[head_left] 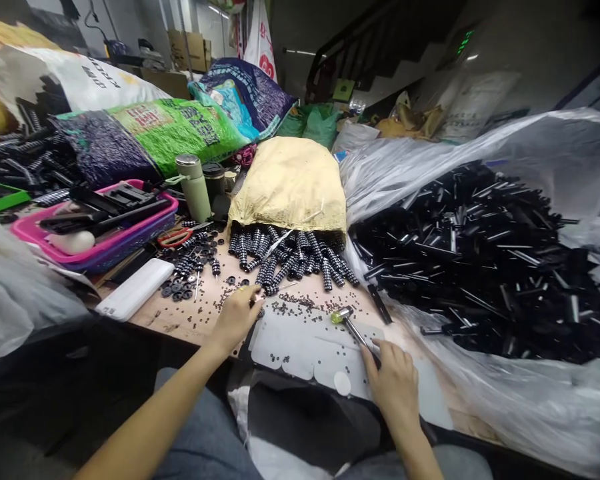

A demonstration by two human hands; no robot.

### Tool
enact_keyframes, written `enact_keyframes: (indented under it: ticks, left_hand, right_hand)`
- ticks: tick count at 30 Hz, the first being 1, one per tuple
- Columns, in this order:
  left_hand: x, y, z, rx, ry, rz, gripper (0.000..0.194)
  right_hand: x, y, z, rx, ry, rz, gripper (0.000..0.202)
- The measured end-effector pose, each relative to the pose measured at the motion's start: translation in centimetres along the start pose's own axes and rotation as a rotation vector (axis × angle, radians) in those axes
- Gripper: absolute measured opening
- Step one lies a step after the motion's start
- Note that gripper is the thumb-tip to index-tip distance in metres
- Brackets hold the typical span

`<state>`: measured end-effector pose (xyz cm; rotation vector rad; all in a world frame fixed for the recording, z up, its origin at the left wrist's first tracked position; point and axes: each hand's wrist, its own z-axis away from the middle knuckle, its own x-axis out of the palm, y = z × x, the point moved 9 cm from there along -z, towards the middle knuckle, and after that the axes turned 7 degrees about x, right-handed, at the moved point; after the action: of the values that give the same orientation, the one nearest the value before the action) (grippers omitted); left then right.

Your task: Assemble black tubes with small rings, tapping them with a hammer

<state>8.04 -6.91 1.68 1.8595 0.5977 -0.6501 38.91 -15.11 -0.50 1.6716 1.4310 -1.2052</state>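
My right hand (393, 373) is wrapped round the handle of a small hammer (354, 330); its metal head with a yellow-green end hovers over or rests on the grey sheet, I cannot tell which. At the sheet's left edge, my left hand (237, 317) is closed with thumb and fingers together; a dark bit shows at the fingertips, too small to name. Many tiny dark rings (300, 303) are scattered over the table and the grey sheet (300, 340). Just beyond my left hand lies a heap of black ribbed rollers (293, 257), spilling from a yellow sack (293, 180).
On the right, a clear plastic bag (425, 173) holds many black tubes (480, 267). At left are a pink basket (145, 217), a white box (136, 288), red-handled scissors (175, 237) and a green flask (194, 190). A green-and-purple sack (155, 137) lies behind them.
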Motion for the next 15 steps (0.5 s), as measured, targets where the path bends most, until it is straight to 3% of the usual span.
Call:
enact_keyframes:
  ticks: [2,4,6,9,12,15]
  left_hand:
    - [-0.5,-1.2,0.5,-0.086,0.125,0.125,0.034]
    - [-0.8,-2.0,1.0,-0.151,0.201,0.188,0.037]
    - [-0.6,-1.8,1.0,-0.155,0.2,0.167,0.034]
    - [0.2,0.0,0.2,-0.059,0.131,0.099,0.028]
    - [0.8,1.4,-0.3,0.041,0.155,0.035,0.013]
    - [2.1,1.9,-0.3,0.158,0.15,-0.04,0.017]
  right_hand:
    - [0.2,-2.3,-1.7,-0.022,-0.024,-0.112,0.037]
    - [1.4,-6.4,-3.5,-0.102,-0.148,-0.282,0.033]
    - [2.8,-10.9,-5.3,-0.159,-0.268,-0.377,0.033]
    - [4.2,-16.6,-7.7,-0.2,-0.304,-0.389,0.026]
    - [5.4,-19.2,-9.2,-0.127,-0.31,-0.371,0.028]
    - [6.4,-19.6,-9.7,-0.053,-0.323,-0.382,0.028]
